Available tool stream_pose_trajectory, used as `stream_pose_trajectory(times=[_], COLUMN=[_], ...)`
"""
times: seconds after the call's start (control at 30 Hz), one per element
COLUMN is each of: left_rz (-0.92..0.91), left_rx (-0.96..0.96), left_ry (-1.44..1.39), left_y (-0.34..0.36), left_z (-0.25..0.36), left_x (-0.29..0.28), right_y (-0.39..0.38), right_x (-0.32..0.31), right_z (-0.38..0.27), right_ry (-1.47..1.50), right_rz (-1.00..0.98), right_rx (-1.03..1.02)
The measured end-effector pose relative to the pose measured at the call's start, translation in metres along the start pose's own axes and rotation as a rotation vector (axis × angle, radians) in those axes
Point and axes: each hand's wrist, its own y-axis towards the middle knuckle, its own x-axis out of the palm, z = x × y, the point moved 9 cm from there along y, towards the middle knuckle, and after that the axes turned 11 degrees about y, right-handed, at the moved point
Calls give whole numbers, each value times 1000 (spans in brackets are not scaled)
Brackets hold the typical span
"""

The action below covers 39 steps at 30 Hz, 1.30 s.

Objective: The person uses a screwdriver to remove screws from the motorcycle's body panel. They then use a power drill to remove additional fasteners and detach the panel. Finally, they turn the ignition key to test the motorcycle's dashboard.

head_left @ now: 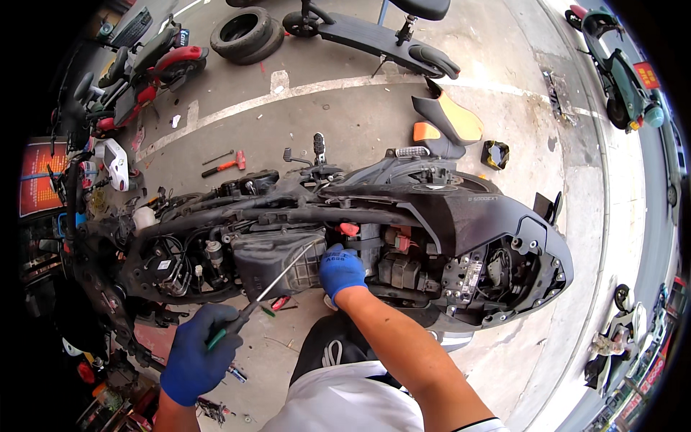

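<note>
Gripped in my blue-gloved left hand (pixel 199 353) is a screwdriver (pixel 277 284) with a green and black handle. Its long shaft slants up and right over the black air filter box (pixel 266 261) of a partly stripped motorcycle (pixel 461 209). My right hand (pixel 341 272), gloved in blue too, reaches into the frame between that box and the battery bay (pixel 371 248). Its fingers curl downward, and their tips are hidden, along with whatever they hold. A red terminal cover (pixel 349 229) sits just beyond the right hand.
Beyond the motorcycle lie a red-headed hammer (pixel 232 165), an orange and black seat (pixel 450 119) and stacked tyres (pixel 247 36). A kick scooter (pixel 381 37) stands farther back. Red-handled pliers (pixel 281 303) lie on the ground near me. Red mopeds (pixel 155 79) are parked at the far left.
</note>
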Motion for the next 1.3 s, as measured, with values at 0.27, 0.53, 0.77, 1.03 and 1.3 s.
stream_pose_trajectory(times=[0.27,0.53,0.77,1.03,1.3], left_rz=[8,-41,-102,-138,-117], left_rx=[351,324,198,176,218], left_ry=[538,647,806,896,959], left_y=[82,88,128,144,154], left_z=[105,119,93,100,102], left_x=[36,53,98,137,131], right_y=[6,6,9,11,0], right_x=[8,1,5,24,-11], right_z=[5,-1,4,-1,-1], right_ry=[99,24,88,95,171], right_rz=[-96,-252,-216,-254,-344], right_rx=[89,99,190,-5,133])
